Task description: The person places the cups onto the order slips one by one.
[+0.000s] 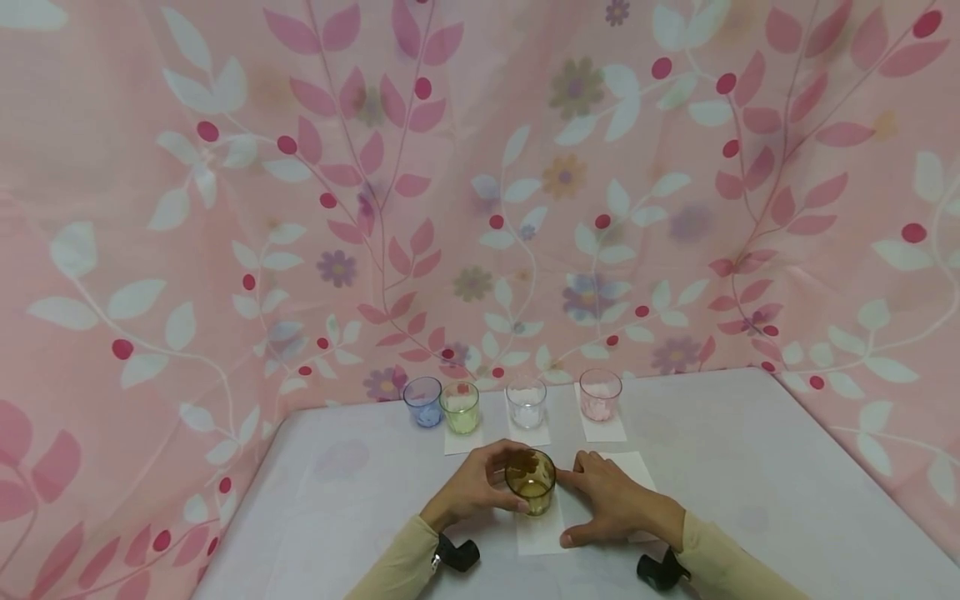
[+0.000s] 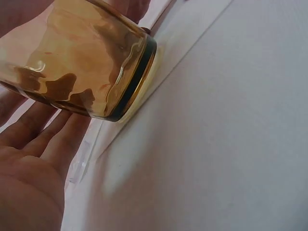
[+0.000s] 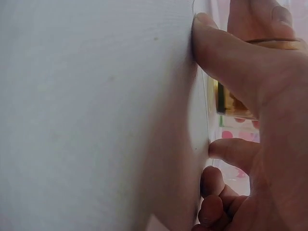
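In the head view my left hand (image 1: 474, 485) holds an amber drinking glass (image 1: 531, 483), thumb at the near side and fingers round the far side. The glass (image 2: 79, 57) stands upright, its dark base close to the tabletop in the left wrist view. Beneath it lies a white paper sheet (image 1: 538, 540). To the right of the glass, my right hand (image 1: 617, 500) rests on the table with thumb and index finger spread apart. Its thumb (image 3: 216, 45) touches the surface near the paper's edge. Whether the right index fingertip touches the glass I cannot tell.
Along the back stand a blue glass (image 1: 424, 403), a green glass (image 1: 460, 408), a clear glass (image 1: 527, 403) and a pink glass (image 1: 601, 397). Another paper sheet (image 1: 636, 468) lies partly under the right hand. A floral pink curtain (image 1: 465, 167) hangs behind the white table (image 1: 322, 508).
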Action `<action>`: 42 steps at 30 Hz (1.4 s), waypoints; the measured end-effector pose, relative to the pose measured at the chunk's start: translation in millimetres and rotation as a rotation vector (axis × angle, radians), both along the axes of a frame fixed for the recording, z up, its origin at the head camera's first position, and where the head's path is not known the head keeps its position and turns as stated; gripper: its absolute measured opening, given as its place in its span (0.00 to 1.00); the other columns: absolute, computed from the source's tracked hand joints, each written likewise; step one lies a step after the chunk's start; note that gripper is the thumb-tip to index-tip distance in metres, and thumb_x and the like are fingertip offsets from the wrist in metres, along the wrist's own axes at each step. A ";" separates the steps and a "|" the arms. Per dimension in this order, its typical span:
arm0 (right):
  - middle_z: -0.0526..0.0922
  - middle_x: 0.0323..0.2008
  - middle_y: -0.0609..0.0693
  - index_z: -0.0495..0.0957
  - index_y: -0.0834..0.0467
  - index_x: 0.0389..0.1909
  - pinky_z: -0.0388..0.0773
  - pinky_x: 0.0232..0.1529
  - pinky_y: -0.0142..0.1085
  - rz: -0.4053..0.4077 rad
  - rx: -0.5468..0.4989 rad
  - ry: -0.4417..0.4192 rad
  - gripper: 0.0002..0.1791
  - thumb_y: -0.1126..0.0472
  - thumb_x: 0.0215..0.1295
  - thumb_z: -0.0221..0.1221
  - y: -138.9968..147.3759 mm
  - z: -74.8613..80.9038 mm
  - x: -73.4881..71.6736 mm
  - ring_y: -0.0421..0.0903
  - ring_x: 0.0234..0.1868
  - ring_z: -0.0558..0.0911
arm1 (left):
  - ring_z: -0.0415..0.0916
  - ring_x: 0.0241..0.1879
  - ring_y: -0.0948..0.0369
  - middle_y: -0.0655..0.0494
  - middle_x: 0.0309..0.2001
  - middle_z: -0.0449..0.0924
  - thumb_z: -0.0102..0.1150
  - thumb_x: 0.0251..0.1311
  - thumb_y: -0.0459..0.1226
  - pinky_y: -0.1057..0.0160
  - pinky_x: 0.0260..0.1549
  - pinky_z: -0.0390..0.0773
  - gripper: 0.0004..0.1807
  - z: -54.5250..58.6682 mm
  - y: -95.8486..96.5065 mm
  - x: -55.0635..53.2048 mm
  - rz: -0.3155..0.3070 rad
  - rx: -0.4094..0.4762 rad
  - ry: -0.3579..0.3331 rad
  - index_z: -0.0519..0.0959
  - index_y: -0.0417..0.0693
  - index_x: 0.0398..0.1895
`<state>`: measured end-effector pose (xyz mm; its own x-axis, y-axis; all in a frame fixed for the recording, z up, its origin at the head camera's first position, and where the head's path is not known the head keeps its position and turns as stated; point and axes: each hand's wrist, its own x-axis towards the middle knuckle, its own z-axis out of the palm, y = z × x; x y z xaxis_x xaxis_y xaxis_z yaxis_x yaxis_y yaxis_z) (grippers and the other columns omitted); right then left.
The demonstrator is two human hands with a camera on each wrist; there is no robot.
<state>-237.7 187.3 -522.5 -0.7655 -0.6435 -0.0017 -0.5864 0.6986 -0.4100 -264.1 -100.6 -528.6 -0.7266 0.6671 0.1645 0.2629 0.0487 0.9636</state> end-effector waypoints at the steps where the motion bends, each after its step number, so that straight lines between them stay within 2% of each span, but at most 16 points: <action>1: 0.66 0.41 0.40 0.75 0.53 0.75 0.62 0.39 0.30 0.004 -0.003 0.002 0.55 0.25 0.51 0.73 0.2 -0.2 0.0 0.38 0.40 0.63 | 0.79 0.67 0.48 0.39 0.65 0.81 0.80 0.54 0.30 0.64 0.68 0.76 0.38 -1.5 0.4 -0.2 0.007 -0.006 0.002 0.74 0.43 0.70; 4: 0.66 0.40 0.40 0.75 0.54 0.75 0.61 0.38 0.30 0.012 -0.008 0.011 0.55 0.25 0.51 0.73 0.8 0.3 0.4 0.38 0.40 0.62 | 0.79 0.66 0.52 0.41 0.65 0.81 0.80 0.53 0.30 0.64 0.69 0.76 0.39 -4.5 1.6 -0.1 0.023 -0.016 -0.002 0.75 0.45 0.70; 12: 0.66 0.40 0.40 0.76 0.54 0.73 0.62 0.39 0.30 0.017 -0.014 0.013 0.54 0.25 0.51 0.73 0.9 1.4 -0.3 0.38 0.40 0.62 | 0.79 0.67 0.53 0.45 0.66 0.81 0.80 0.54 0.30 0.65 0.70 0.74 0.40 -6.7 4.3 -0.5 0.032 -0.019 -0.018 0.75 0.50 0.71; 22: 0.66 0.40 0.40 0.77 0.54 0.73 0.61 0.38 0.30 0.015 -0.015 0.012 0.53 0.26 0.51 0.73 0.8 2.3 0.0 0.38 0.40 0.62 | 0.78 0.68 0.52 0.42 0.67 0.79 0.78 0.56 0.29 0.65 0.70 0.74 0.39 -8.0 4.9 -1.2 0.003 -0.003 -0.038 0.73 0.46 0.72; 32: 0.66 0.40 0.40 0.77 0.54 0.72 0.62 0.38 0.30 0.020 -0.008 0.014 0.53 0.26 0.52 0.74 0.0 3.7 1.1 0.38 0.40 0.62 | 0.78 0.67 0.57 0.44 0.68 0.77 0.78 0.56 0.28 0.65 0.69 0.76 0.40 -12.3 3.8 -2.7 -0.025 0.010 -0.098 0.72 0.46 0.72; 42: 0.67 0.40 0.40 0.76 0.56 0.73 0.63 0.40 0.30 0.008 -0.038 -0.006 0.52 0.28 0.54 0.73 0.9 4.7 -0.2 0.37 0.41 0.63 | 0.76 0.69 0.53 0.39 0.70 0.75 0.76 0.57 0.25 0.64 0.70 0.76 0.41 -11.4 3.5 -2.7 -0.063 0.005 -0.122 0.69 0.43 0.74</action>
<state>-237.9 188.2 -517.8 -0.7606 -0.6490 0.0182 -0.5892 0.6781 -0.4393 -266.7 -97.1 -540.0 -0.6982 0.7113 0.0809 0.1466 0.0314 0.9887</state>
